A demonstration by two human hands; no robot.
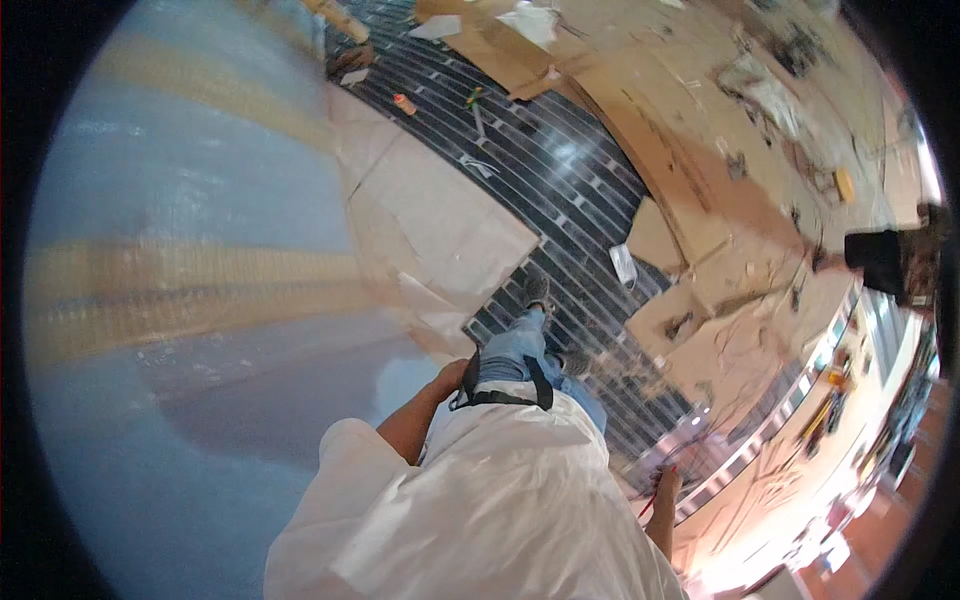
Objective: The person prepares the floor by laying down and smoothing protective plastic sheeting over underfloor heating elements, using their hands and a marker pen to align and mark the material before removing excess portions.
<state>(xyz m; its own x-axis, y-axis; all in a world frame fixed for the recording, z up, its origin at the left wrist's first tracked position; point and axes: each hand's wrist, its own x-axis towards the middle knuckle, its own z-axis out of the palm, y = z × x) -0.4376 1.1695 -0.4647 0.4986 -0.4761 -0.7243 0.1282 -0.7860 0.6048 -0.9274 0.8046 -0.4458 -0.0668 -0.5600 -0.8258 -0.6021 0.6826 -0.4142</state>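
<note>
My left hand [453,377] is down at my left hip, against a black strap [473,372] that hangs from my waist. Its fingers are mostly hidden, so I cannot tell whether it grips the strap. Low on the right, my right hand [667,481] is closed around a thin red thing [646,507], slim like a tool handle or a cord. Blur hides its exact kind. Both hands hang beside my body, above the floor.
I stand on a dark slatted floor [560,210]. Cardboard sheets [690,150] cover the right side, and pale boards [440,215] lie to the left. A small orange bottle [404,104] stands ahead. A workbench with tools [824,415] is at the right. A blue-and-tan surface [200,200] fills the left.
</note>
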